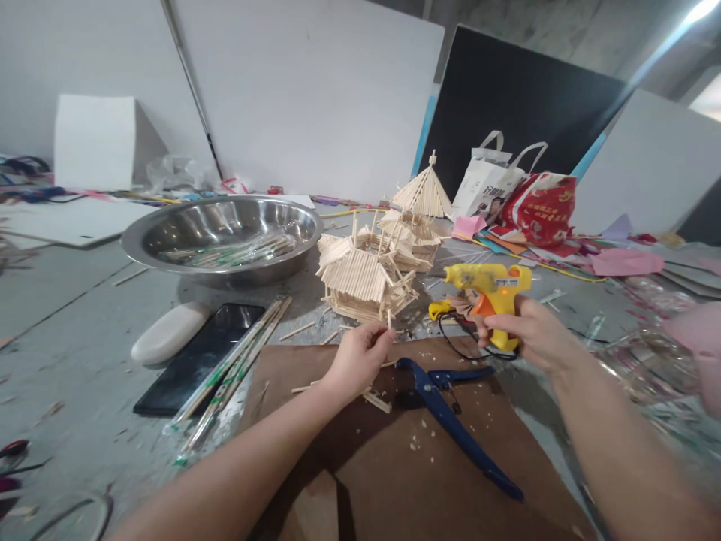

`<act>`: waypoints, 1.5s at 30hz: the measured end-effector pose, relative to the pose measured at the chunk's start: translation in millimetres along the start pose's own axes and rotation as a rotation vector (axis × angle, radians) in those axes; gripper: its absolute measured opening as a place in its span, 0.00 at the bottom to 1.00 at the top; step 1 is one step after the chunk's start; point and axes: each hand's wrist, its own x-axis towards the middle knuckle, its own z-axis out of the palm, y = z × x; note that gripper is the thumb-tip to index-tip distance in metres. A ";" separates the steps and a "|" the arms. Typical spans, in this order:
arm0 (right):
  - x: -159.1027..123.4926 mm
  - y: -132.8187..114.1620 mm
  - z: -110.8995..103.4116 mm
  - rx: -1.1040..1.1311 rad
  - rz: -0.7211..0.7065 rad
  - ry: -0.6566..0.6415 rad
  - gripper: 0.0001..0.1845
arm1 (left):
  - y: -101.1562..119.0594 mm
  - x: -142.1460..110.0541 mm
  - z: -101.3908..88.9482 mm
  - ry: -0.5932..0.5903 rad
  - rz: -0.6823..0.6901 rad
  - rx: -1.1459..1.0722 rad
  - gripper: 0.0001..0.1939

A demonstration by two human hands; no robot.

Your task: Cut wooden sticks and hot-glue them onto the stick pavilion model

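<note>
Between the fingertips of my left hand (360, 357) a short wooden stick (389, 320) is pinched upright. Just beyond it stands a small stick-built pavilion (360, 278) with a sloping roof. My right hand (526, 330) is wrapped around the grip of a yellow hot glue gun (496, 289), whose nozzle points left toward the pavilion, apart from it. Behind, a taller stick tower (422, 191) with a pointed roof rises. Blue-handled pliers or cutters (444, 409) lie on the brown board (388, 466) below my hands, beside cut stick pieces (377, 402).
At left are a steel basin (219, 278) with wrapped sticks inside, a black phone (197, 361), a white oval case (170, 333) and packaged chopsticks (233, 376). A red bag (538, 210) and white bag (487, 184) stand back right. Plastic wrappers and paper scraps litter the right side.
</note>
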 end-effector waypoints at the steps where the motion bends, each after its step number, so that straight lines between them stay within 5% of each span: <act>1: 0.7 -2.3 7.6 -0.044 -0.026 -0.018 0.09 | -0.5 0.5 -0.2 0.003 0.003 -0.011 0.14; 10: 12.9 -1.1 43.3 -0.350 -0.177 -0.062 0.14 | -4.0 4.8 -3.0 0.018 0.031 0.107 0.17; 18: 15.1 7.3 48.5 -0.775 -0.320 0.125 0.15 | -10.0 5.8 -3.0 0.018 0.052 0.141 0.16; 45: 16.5 3.5 58.6 -1.022 -0.570 0.221 0.13 | -12.8 6.7 -1.4 -0.007 0.064 0.145 0.16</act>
